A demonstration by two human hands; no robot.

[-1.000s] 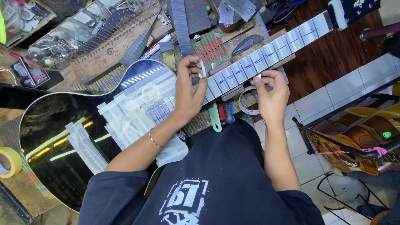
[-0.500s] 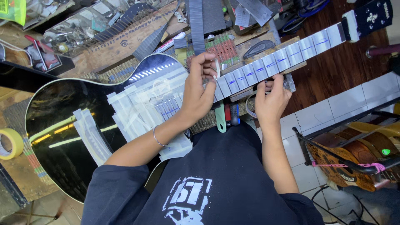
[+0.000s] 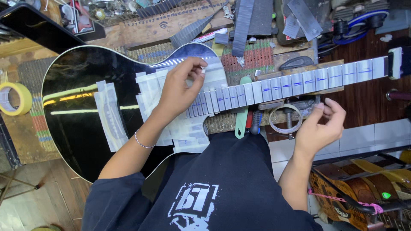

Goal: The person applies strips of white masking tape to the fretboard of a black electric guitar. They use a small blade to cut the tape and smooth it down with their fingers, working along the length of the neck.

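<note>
Pinching a small pale scrap, likely tape, between thumb and fingertips: left hand, raised just over the guitar body where neck meets body, fingers closed on the scrap. Too small to tell more of it. Underneath, strips of clear tape laid across the glossy black top around the neck end, seemingly as masking to shield the finish.

Right hand hovering below the neck, fingers loosely curled, thumb and forefinger near each other but holding nothing visible; free, close to a tape roll lying just beside it on the bench edge, within easy reach.

Neck running rightward from the body, resting on a wooden block for support, fretboard covered in pale tape pieces between the frets, each with a blue pen mark; frets left bare, presumably so only metal stays exposed. White nut end near the right edge.

Below the neck, a green-handled tool and a red-and-black one lying side by side, touching the bench edge, handles toward the person.

Farther out: yellow tape roll at the far left, well apart; a clutter of files and metal parts along the top; another guitar on a stand at lower right.
</note>
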